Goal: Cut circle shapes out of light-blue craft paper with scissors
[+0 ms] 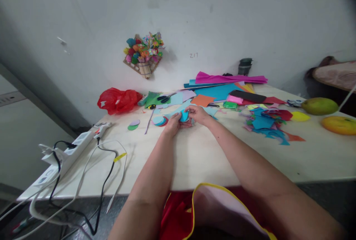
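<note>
Small blue paper piece (184,116), bright, curved-edged; in left hand (175,123)

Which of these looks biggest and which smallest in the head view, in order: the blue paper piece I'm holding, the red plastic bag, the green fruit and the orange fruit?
1. Red plastic bag
2. Green fruit and orange fruit: too alike to rank
3. Blue paper piece

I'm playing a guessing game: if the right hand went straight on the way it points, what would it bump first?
Probably the blue paper circle, which the left hand holds; the right hand seems to touch it, though depth is unclear.
</note>
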Demonstrator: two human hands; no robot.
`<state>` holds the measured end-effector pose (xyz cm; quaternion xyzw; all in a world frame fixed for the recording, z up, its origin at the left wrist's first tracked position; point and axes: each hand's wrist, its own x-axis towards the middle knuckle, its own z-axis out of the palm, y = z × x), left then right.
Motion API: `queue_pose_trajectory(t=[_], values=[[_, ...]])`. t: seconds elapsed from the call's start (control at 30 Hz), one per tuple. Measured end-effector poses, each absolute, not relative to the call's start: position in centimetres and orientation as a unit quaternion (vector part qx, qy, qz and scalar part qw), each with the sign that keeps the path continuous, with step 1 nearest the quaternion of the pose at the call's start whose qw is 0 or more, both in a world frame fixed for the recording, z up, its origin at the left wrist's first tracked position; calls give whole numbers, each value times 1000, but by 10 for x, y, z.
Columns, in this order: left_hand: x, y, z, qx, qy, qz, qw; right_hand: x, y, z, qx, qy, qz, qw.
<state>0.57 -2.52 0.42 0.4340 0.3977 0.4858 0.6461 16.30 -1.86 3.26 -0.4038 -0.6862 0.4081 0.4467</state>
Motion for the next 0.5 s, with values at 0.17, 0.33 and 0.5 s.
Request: queue_pose_trajectory(t=[0.17, 0.33, 0.5], values=[[6, -30, 13, 427, 394, 515, 630, 162, -12, 30, -439, -658, 400, 462], [1, -30, 13, 457, 371, 557, 586, 164, -9, 29, -449, -634, 400, 486], [-3, -21, 5, 487, 364, 579, 543, 163, -8, 27, -462, -621, 407, 484]])
